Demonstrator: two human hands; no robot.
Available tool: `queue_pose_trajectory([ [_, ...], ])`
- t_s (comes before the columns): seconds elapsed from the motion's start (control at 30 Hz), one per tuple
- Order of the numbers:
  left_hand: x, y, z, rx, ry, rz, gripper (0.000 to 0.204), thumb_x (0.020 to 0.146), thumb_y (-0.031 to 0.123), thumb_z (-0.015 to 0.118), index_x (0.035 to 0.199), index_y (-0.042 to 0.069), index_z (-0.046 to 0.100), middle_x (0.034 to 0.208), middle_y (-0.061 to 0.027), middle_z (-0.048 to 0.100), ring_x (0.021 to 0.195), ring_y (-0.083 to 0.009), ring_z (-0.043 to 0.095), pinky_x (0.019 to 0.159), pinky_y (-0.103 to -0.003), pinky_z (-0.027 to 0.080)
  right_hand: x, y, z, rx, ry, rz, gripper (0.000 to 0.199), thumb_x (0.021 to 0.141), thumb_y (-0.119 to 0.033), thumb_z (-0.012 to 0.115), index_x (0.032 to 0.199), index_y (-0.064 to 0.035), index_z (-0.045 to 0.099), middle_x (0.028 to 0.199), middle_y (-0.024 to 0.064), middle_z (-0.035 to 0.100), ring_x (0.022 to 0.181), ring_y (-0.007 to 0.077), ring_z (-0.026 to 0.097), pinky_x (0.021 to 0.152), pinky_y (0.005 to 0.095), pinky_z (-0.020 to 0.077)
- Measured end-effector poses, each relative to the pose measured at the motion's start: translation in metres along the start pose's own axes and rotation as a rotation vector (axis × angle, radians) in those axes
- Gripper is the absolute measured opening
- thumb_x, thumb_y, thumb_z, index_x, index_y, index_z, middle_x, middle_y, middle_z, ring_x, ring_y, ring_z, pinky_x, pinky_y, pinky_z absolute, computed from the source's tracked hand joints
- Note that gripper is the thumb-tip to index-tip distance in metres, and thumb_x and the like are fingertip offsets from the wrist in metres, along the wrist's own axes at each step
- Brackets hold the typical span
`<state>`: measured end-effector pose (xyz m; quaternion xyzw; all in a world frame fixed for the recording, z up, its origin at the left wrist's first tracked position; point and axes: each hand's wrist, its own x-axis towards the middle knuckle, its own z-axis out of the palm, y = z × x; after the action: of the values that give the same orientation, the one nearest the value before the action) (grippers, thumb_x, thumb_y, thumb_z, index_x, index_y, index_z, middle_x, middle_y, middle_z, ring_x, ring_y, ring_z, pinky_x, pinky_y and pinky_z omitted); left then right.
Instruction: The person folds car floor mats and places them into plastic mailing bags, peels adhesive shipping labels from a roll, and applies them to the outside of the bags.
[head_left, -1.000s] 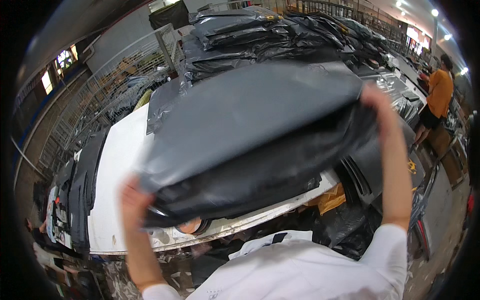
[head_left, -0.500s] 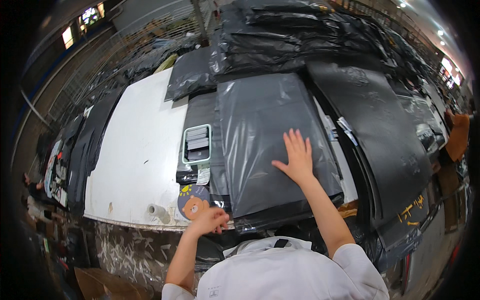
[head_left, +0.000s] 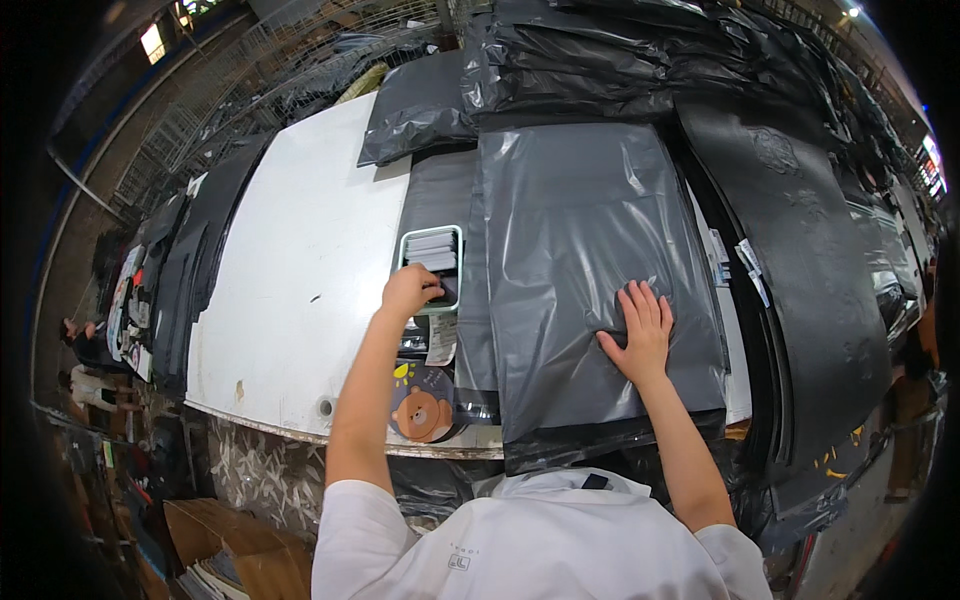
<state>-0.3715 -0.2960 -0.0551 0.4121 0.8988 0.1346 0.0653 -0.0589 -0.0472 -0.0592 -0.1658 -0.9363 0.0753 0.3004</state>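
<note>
My right hand [head_left: 643, 333] lies flat with its fingers spread on a large dark grey sheet pack [head_left: 570, 225] wrapped in shiny clear plastic. With bent fingers, my left hand [head_left: 412, 290] reaches over the rim of a small pale-green basket [head_left: 461, 250]. Pale cards or labels [head_left: 432, 246] stand stacked in the basket's far part, and darker ones lie by my fingertips. What those fingers pinch is hidden. Below the basket, a printed slip [head_left: 441, 338] and a round mat with a bear picture [head_left: 422, 412] lie near the table's front edge.
A white tabletop [head_left: 290, 270] stretches to the left, with dark sheets [head_left: 225, 215] beyond it. Black plastic-wrapped packs [head_left: 600, 70] are piled at the back. Large black mats [head_left: 800, 260] lie stacked on the right. An open cardboard box [head_left: 240, 540] stands low at the left.
My left hand has moved up and away from the bear mat to the basket, its fingers now inside the rim. My right hand stays flat on the pack, somewhat nearer to me.
</note>
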Motion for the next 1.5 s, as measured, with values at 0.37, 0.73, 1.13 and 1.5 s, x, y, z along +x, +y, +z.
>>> queue_pose_trajectory([
  [0.37, -0.013, 0.006, 0.011, 0.291, 0.208, 0.251, 0.006, 0.074, 0.014, 0.058, 0.075, 0.007, 0.059, 0.075, -0.0055, 0.057, 0.076, -0.0246, 0.057, 0.065, -0.036, 0.047, -0.001, 0.004, 0.002, -0.005, 0.001, 0.008, 0.063, 0.069, -0.038, 0.065, 0.120, -0.0056, 0.049, 0.129, 0.0121, 0.044, 0.124, 0.0276, 0.035, 0.103, 0.0467, 0.0198],
  [0.73, -0.045, 0.119, -0.005, -1.010, 0.183, -0.242, 0.015, 0.077, 0.015, 0.068, 0.072, 0.002, 0.062, 0.065, -0.0029, 0.056, 0.054, -0.0093, 0.052, 0.046, -0.023, 0.043, 0.004, -0.028, -0.018, 0.079, -0.044, 0.146, 0.058, 0.069, -0.025, 0.070, 0.118, -0.0037, 0.049, 0.118, 0.0123, 0.052, 0.113, 0.0262, 0.047, 0.096, 0.0431, 0.0316],
  [1.13, -0.128, 0.220, 0.079, -0.252, -0.094, 0.596, 0.052, 0.069, 0.013, 0.069, 0.117, 0.007, 0.050, 0.125, -0.0125, 0.046, 0.120, -0.0300, 0.040, 0.097, -0.041, 0.035, -0.022, -0.049, -0.101, 1.741, -0.011, 1.065, 0.018, 0.086, -0.009, 0.056, 0.101, -0.0013, 0.060, 0.080, 0.0029, 0.063, 0.068, 0.0072, 0.058, 0.060, 0.0212, 0.0471],
  [1.5, -0.127, 0.266, -0.013, -0.601, 0.256, 0.613, 0.041, 0.060, -0.006, 0.061, 0.099, 0.007, 0.065, 0.101, -0.0058, 0.063, 0.093, -0.0252, 0.057, 0.082, -0.034, 0.043, -0.039, -0.053, -0.022, 0.100, -0.470, 0.067, 0.034, 0.075, -0.009, 0.059, 0.108, -0.0069, 0.061, 0.103, 0.0141, 0.063, 0.091, 0.0200, 0.060, 0.083, 0.0305, 0.0438],
])
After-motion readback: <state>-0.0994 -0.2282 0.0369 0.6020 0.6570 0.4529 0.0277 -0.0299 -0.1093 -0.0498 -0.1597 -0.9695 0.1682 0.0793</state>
